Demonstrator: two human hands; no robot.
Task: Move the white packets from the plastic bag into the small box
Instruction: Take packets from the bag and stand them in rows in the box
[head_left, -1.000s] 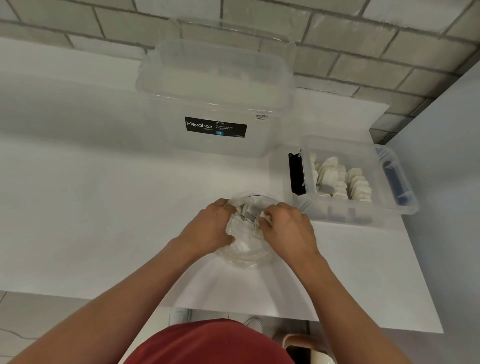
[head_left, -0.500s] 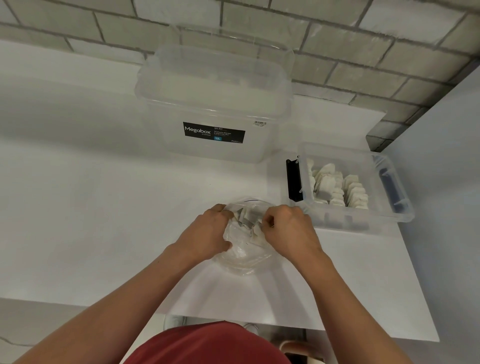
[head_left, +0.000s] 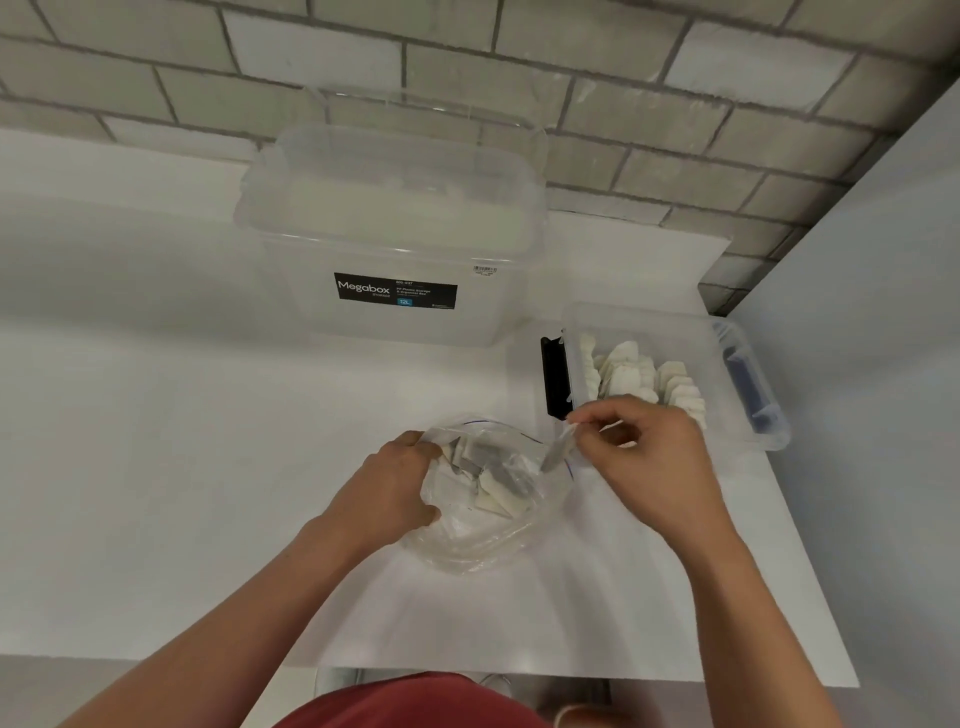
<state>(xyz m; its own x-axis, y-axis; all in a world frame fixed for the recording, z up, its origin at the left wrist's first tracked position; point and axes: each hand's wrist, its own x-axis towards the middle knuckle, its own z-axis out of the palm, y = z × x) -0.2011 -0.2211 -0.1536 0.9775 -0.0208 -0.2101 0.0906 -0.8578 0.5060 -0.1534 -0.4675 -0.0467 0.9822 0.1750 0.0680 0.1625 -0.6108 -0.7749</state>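
Observation:
A clear plastic bag (head_left: 483, 540) lies open on the white table, with several white packets (head_left: 501, 496) inside. My left hand (head_left: 387, 488) grips the bag's left rim. My right hand (head_left: 644, 457) is lifted just right of the bag's mouth and pinches one white packet (head_left: 558, 449) between thumb and fingers. The small clear box (head_left: 649, 325) stands to the right, its near rim just behind my right hand, and rows of white packets (head_left: 631, 374) stand in it.
A large clear Megabox storage box (head_left: 395, 234) with a lid stands at the back centre against the brick wall. A black clip (head_left: 553, 376) sits on the small box's left end. A pale wall (head_left: 883, 364) closes off the right side. The table's front edge (head_left: 156, 654) is near my body.
My right hand has come out of the bag with one packet and moved up and right toward the small box. My left hand still holds the bag's rim.

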